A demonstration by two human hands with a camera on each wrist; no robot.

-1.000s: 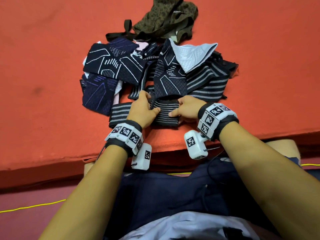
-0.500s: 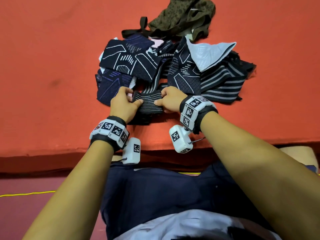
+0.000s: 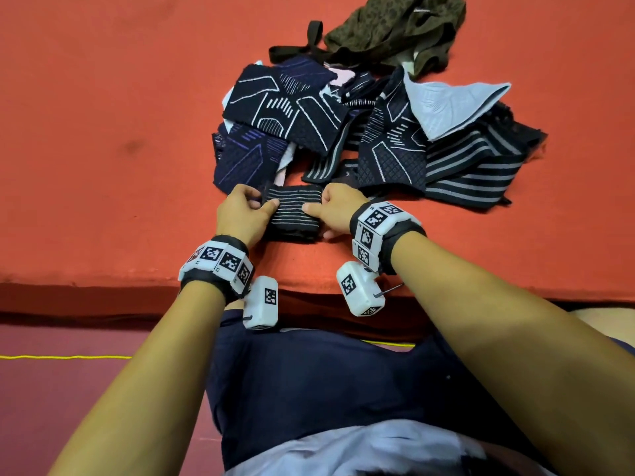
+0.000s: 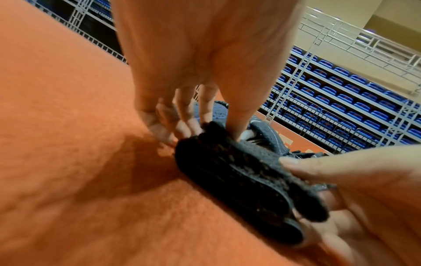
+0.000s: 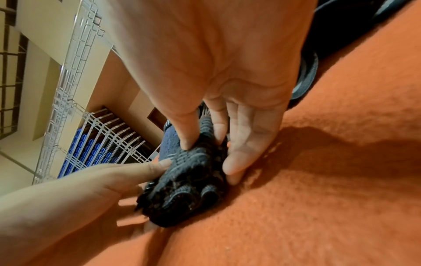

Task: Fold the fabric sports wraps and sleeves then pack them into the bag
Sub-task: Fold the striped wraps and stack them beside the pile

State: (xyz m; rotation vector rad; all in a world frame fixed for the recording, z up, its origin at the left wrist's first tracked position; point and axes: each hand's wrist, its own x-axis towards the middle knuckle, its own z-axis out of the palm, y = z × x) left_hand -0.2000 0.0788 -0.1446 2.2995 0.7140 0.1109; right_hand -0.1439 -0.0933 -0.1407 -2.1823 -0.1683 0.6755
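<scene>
A folded black wrap with thin grey stripes (image 3: 293, 214) lies on the orange mat, stacked in several layers (image 4: 246, 181) (image 5: 193, 176). My left hand (image 3: 247, 209) pinches its left end, thumb on top and fingers under. My right hand (image 3: 331, 209) pinches its right end the same way. Behind it lies a heap of dark patterned sleeves (image 3: 292, 108) and striped wraps (image 3: 474, 166), one with a pale blue inside (image 3: 450, 101). An olive patterned bag (image 3: 395, 29) with a black strap sits at the far side of the heap.
The orange mat (image 3: 103, 132) stretches wide to the left and right of the heap, and its front edge (image 3: 103, 286) drops to a maroon floor with a yellow line (image 3: 65, 356). My lap in dark shorts (image 3: 326, 389) is just below the edge.
The long striped wrap that stuck out to the left has been folded in; it is now a short compact bundle between both hands. The head view has shifted left.
</scene>
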